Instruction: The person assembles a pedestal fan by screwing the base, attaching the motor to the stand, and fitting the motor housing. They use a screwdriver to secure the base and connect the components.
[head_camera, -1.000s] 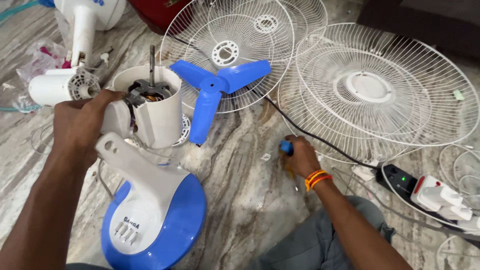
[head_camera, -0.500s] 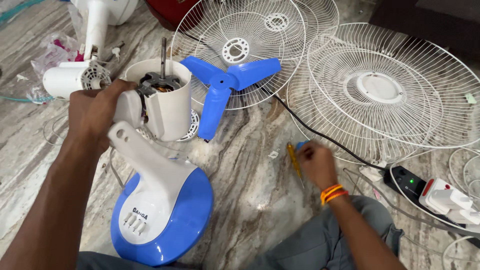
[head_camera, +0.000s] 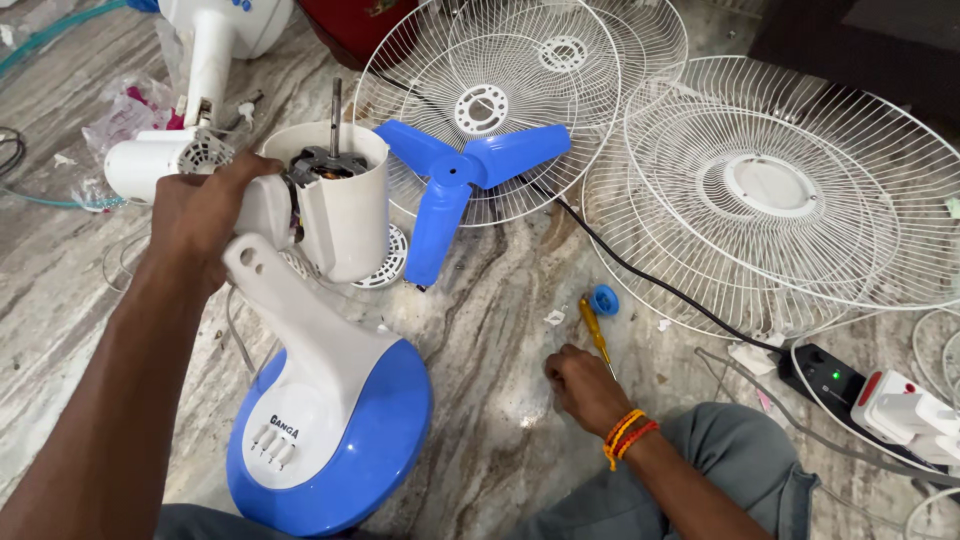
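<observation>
- The white wire fan guards (head_camera: 790, 190) lie flat on the marble floor (head_camera: 500, 330), out of your way.
- Your left hand (head_camera: 205, 210) grips the white motor housing (head_camera: 340, 200) so the blue-based table fan (head_camera: 330, 420) stays steady.
- The blue fan blade (head_camera: 450, 190) lies beside it.
- Your right hand (head_camera: 585, 385), curled loosely, now rests by the yellow screwdriver (head_camera: 595, 330); it has slid nearer you than before.

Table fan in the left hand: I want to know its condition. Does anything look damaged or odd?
The table fan is stripped: its motor housing sits open, windings and bare shaft exposed. The blue blade and wire guards lie loose on the floor. The left hand grips the housing.
</observation>
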